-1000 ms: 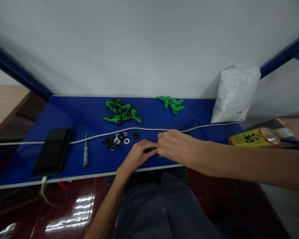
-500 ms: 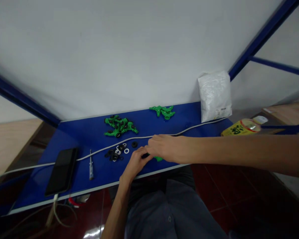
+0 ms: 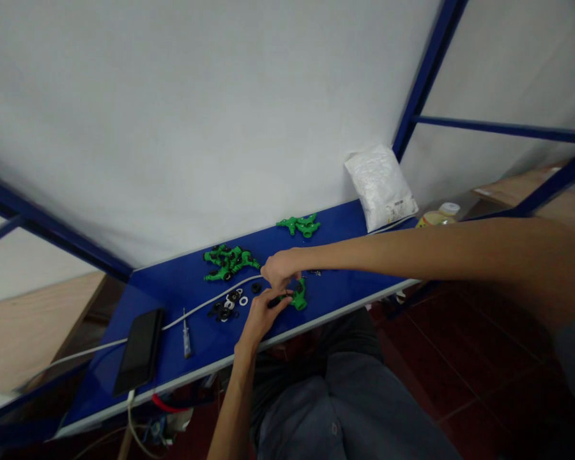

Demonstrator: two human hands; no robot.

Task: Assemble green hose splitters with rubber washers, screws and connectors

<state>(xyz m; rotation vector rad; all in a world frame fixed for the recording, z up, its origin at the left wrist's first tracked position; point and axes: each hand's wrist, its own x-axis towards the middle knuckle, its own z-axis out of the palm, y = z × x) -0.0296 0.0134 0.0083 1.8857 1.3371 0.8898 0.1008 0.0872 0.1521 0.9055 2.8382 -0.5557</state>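
My left hand pinches a green Y-shaped hose connector near the front edge of the blue table. Reaching over from the right, my right hand is closed just above the same connector, its fingers pointing down. What those fingertips grip is hidden. Beside my left hand lie a black ring, a white washer and a small heap of black and white rings. Behind them is a pile of green connectors with black parts. Further right sit a few plain green connectors.
A screwdriver and a black phone lie at the left of the table. A white cable crosses the tabletop. A white plastic package leans at the back right, near a bottle. Blue frame posts rise behind.
The view has turned and shifted. My right hand has tilted its fingers downward, and more of the green connector now shows. My left hand keeps its hold.
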